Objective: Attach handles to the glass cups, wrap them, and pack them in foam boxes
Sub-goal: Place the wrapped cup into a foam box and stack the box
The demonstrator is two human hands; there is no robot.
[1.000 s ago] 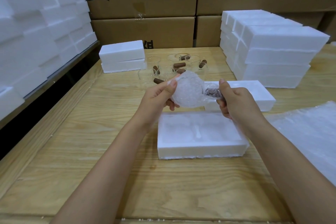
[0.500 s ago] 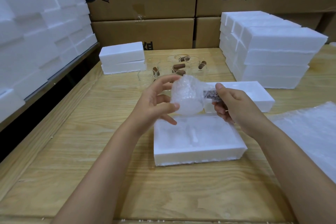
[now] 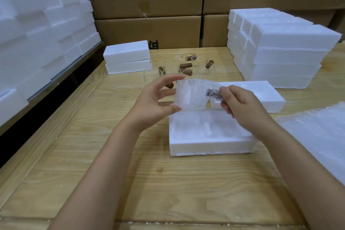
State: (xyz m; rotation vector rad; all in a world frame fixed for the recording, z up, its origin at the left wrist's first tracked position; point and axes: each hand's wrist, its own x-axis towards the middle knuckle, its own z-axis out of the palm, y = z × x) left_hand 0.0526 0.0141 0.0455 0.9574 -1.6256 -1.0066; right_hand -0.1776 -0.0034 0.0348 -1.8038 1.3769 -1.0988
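Wrapped cup [image 3: 192, 95] is held in the air just over the back rim of the open foam box [image 3: 211, 147], not yet seated. A second ago its round end faced us with the left hand [image 3: 153, 102] pressed onto the wrap. Now we see it turned side-on, handle [image 3: 214, 93] to the right. The left fingers [image 3: 168, 80] have spread, with only the thumb touching the wrap's lower corner. The right hand [image 3: 240, 106] pinches the handle through the wrap. We judge the wrapping done and boxing next. Room: the box hollows look free, with a ridge between them to avoid. A foam slab [image 3: 261, 95] lies just behind the right hand, and the bare cups [image 3: 179, 67] are near behind the left. The bubble sheets [image 3: 321, 136] are well apart, and the desk [image 3: 130, 173] is open in front.
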